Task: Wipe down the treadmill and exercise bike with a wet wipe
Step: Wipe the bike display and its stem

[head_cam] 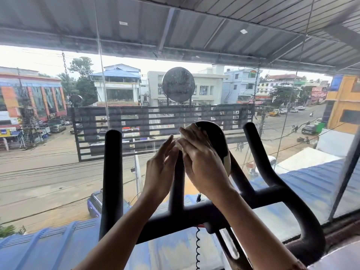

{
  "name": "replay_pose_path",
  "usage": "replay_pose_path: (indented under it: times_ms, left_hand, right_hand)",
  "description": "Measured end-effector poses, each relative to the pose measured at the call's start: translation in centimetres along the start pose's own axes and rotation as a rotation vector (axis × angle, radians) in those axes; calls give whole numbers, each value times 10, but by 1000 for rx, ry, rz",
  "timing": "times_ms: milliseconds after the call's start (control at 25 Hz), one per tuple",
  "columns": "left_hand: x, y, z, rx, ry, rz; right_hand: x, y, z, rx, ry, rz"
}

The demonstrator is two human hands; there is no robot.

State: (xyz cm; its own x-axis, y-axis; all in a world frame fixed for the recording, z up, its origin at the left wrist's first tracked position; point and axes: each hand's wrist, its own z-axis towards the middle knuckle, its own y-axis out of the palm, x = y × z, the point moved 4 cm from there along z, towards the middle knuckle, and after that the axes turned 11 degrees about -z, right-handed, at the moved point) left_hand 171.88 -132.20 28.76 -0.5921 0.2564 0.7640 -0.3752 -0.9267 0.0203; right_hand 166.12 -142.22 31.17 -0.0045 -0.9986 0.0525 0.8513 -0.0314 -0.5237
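Two bare hands meet at the middle of the exercise bike's handlebar frame, which stands close against a glass window wall.

At the frame's left end, a black padded grip rises upright, apart from both hands. Next to the right, the left hand is raised just beside the centre post. Its fingers are straight and held together, and the tips touch the left edge of the wet wipe.

The wipe is a small pale wad at the top of the post, against the left rim of the oval console. Most of it is covered. The right hand lies over it, fingers together and nearly flat, pressing it onto the console face. The thumb is hidden. This hand blocks the left part of the console, and no readout can be made out.

Below the console, a black coiled cable hangs past the frame's front edge. At the frame's right end, the curved grip rises and bends outward, well apart from the hands.

Beyond the glass stands a dark slatted railing with a round sign on top. A blue corrugated roof lies beneath, and a street runs past with vehicles and buildings.
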Motion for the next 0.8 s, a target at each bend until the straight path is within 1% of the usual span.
replay_pose_path:
  times_ms: [120, 200, 240, 320, 400, 440, 480, 560, 640, 720, 760, 800]
  left_hand:
    - [4, 3, -7, -39, 30, 73]
    - [6, 8, -11, -110, 88, 175]
    - [6, 11, -12, -159, 119, 217]
    - [1, 16, -14, -252, 162, 266]
    - [-2, 19, -14, -298, 164, 281]
    - [-3, 20, -15, -307, 165, 285]
    - [-3, 21, -16, -314, 174, 288]
    - [-3, 22, -17, -324, 182, 292]
    - [-2, 22, -17, -323, 173, 294]
    - [-2, 22, -16, -322, 165, 294]
    - [-2, 22, -16, -326, 159, 297]
    - [-3, 22, -16, -327, 157, 296]
  right_hand:
    - [-1, 1, -58, 34, -124, -4]
    - [9, -3, -94, 23, -136, 67]
    - [18, -6, -102, 30, -89, 106]
    - [38, -10, -96, 91, 107, 198]
    - [47, -11, -71, 126, 280, 311]
    - [43, -8, -61, 114, 299, 322]
    - [36, -6, -57, 94, 266, 305]
    - [21, -3, -70, 73, 145, 252]
    - [20, -4, -87, 85, 102, 211]
    - [27, -6, -83, 147, 202, 220]
    - [28, -5, -76, 164, 269, 235]
    - [25, -3, -72, 161, 293, 249]
